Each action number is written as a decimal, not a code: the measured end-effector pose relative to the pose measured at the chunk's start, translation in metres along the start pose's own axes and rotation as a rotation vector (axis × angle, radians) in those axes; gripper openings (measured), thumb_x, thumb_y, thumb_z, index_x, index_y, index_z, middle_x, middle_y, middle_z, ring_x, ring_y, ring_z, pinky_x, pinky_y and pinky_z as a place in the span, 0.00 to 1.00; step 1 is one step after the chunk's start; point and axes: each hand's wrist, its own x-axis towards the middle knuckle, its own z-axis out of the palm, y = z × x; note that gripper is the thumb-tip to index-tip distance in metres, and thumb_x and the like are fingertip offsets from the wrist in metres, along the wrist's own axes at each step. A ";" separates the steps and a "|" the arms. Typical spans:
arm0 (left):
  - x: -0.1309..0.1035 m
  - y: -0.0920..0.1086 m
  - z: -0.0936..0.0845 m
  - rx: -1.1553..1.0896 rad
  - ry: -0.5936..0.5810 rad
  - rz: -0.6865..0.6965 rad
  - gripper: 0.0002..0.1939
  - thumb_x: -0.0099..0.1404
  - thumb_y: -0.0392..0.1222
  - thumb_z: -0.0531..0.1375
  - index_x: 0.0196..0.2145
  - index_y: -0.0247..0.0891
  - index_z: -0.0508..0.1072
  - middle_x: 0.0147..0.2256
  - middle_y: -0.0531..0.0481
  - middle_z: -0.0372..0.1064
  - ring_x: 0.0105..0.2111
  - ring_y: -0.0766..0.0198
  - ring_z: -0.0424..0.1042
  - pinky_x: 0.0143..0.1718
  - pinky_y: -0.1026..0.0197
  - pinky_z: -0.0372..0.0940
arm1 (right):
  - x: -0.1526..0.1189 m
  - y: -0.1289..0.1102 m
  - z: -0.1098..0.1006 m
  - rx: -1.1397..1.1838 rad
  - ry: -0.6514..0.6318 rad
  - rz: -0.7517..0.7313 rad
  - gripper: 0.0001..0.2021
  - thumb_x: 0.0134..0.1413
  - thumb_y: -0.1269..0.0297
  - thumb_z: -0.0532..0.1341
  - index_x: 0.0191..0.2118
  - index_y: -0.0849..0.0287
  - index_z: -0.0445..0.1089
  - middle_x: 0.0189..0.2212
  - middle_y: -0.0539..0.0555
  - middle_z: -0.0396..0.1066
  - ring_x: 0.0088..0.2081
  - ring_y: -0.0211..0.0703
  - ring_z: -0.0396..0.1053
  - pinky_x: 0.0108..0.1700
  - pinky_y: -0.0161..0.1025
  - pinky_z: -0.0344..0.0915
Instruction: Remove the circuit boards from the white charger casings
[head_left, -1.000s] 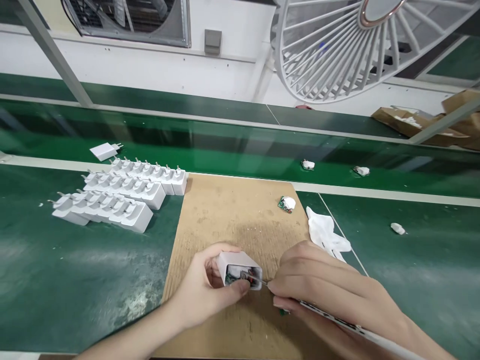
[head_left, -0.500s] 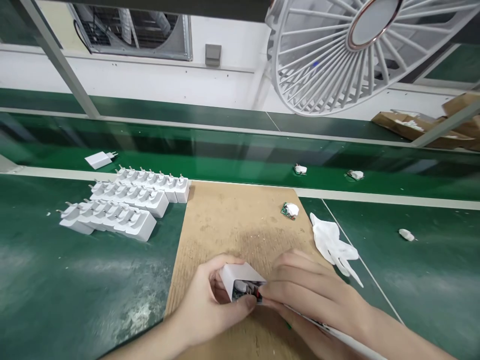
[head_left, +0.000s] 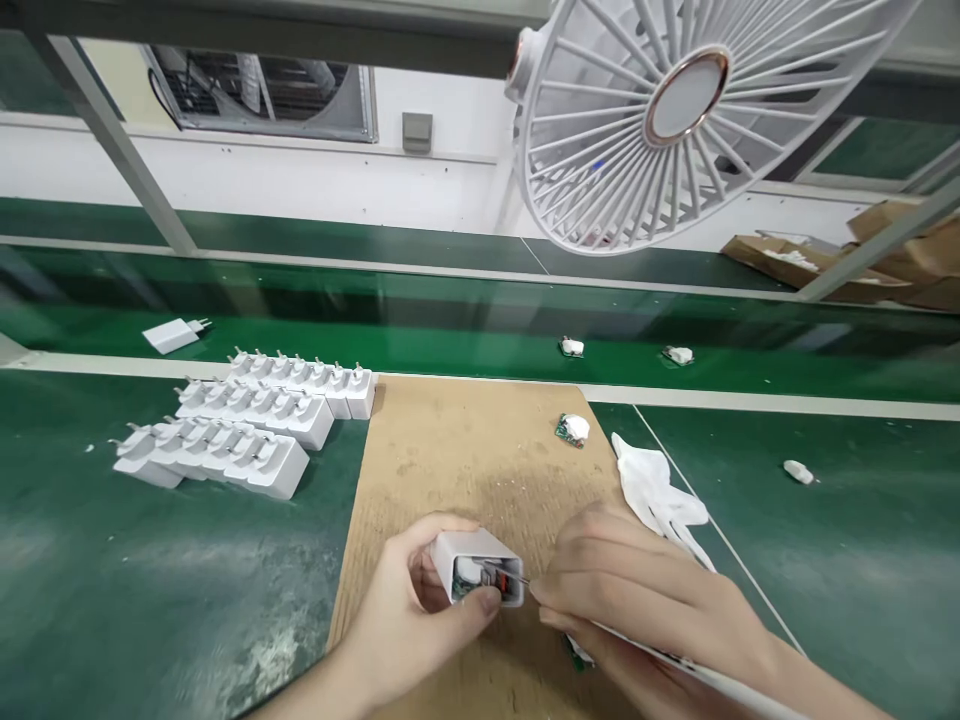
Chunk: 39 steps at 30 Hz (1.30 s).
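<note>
My left hand point(head_left: 424, 610) is closed around a white charger housing point(head_left: 474, 545), its open end turned toward me and its thumb at the lower rim. Inside the opening sits a circuit board point(head_left: 471, 572) with a pale round part and a red part. My right hand point(head_left: 637, 590) is closed just right of the housing, pinching a thin metal-tipped tool point(head_left: 525, 579) that reaches into the opening; its kind is mostly hidden. Partly covered by that hand, a small green board point(head_left: 577, 655) shows below. A long pale strip point(head_left: 720, 685) runs under the right hand and wrist.
Rows of white plug housings point(head_left: 225, 450) stand left of the brown board point(head_left: 420, 450). A loose charger point(head_left: 174, 335) lies behind them. Right are a circuit board point(head_left: 574, 429), a white glove point(head_left: 656, 490) and small white parts point(head_left: 798, 471). A fan point(head_left: 686, 95) hangs overhead.
My right fingers have drawn back slightly from the housing, so its opening and the metal tip show more. The small green board below is more visible. The whole view has shifted slightly.
</note>
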 end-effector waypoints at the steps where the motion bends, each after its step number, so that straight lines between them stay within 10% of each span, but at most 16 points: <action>1: 0.000 0.000 0.000 -0.001 -0.007 0.001 0.17 0.53 0.39 0.67 0.40 0.36 0.69 0.30 0.50 0.73 0.28 0.66 0.70 0.31 0.64 0.66 | -0.001 0.000 0.000 -0.003 -0.007 -0.004 0.12 0.58 0.81 0.54 0.43 0.60 0.64 0.32 0.53 0.68 0.33 0.39 0.62 0.35 0.38 0.61; 13: 0.001 -0.005 0.005 0.023 0.050 0.018 0.16 0.51 0.36 0.68 0.38 0.37 0.72 0.29 0.50 0.73 0.28 0.66 0.70 0.30 0.65 0.66 | 0.014 0.002 0.011 -0.176 -0.117 0.019 0.16 0.58 0.82 0.46 0.38 0.63 0.69 0.27 0.55 0.66 0.30 0.41 0.60 0.32 0.38 0.60; 22: 0.009 0.009 -0.006 -0.077 0.147 -0.016 0.22 0.51 0.46 0.69 0.42 0.35 0.71 0.29 0.48 0.74 0.25 0.64 0.72 0.27 0.64 0.68 | 0.017 -0.003 -0.013 -0.014 0.169 0.209 0.11 0.64 0.74 0.46 0.37 0.56 0.63 0.36 0.53 0.65 0.40 0.39 0.65 0.42 0.37 0.64; 26: 0.011 0.017 -0.009 -0.054 0.150 0.005 0.28 0.51 0.54 0.67 0.44 0.34 0.68 0.21 0.52 0.71 0.17 0.66 0.70 0.20 0.66 0.64 | 0.036 -0.010 -0.001 -0.075 -0.093 0.369 0.16 0.61 0.69 0.53 0.54 0.55 0.57 0.46 0.55 0.60 0.40 0.36 0.67 0.41 0.34 0.67; 29: 0.012 0.022 -0.009 0.051 0.125 -0.005 0.32 0.54 0.61 0.61 0.47 0.33 0.66 0.20 0.52 0.69 0.15 0.64 0.68 0.16 0.65 0.61 | 0.065 -0.002 0.013 -0.167 -0.191 0.388 0.10 0.54 0.68 0.63 0.43 0.56 0.67 0.39 0.50 0.63 0.36 0.34 0.67 0.38 0.31 0.66; 33: 0.010 0.030 -0.034 0.511 0.520 0.227 0.38 0.59 0.61 0.55 0.60 0.37 0.54 0.33 0.44 0.71 0.27 0.56 0.73 0.27 0.56 0.67 | 0.117 0.043 0.012 -0.364 -0.104 0.452 0.10 0.59 0.59 0.60 0.40 0.62 0.68 0.41 0.53 0.67 0.37 0.39 0.68 0.38 0.39 0.68; 36: 0.005 0.032 -0.072 1.042 0.968 0.502 0.26 0.60 0.55 0.55 0.52 0.37 0.67 0.46 0.34 0.66 0.45 0.42 0.69 0.42 0.45 0.65 | 0.158 0.090 0.014 -0.507 -0.040 0.573 0.13 0.62 0.60 0.58 0.49 0.61 0.65 0.47 0.56 0.67 0.42 0.43 0.69 0.42 0.45 0.69; 39: 0.000 0.026 -0.105 1.373 1.153 0.511 0.19 0.61 0.49 0.55 0.44 0.35 0.73 0.44 0.31 0.67 0.44 0.37 0.67 0.40 0.42 0.63 | 0.183 0.126 0.026 -0.580 -0.055 0.637 0.15 0.61 0.60 0.59 0.51 0.61 0.65 0.48 0.57 0.67 0.44 0.45 0.69 0.44 0.47 0.69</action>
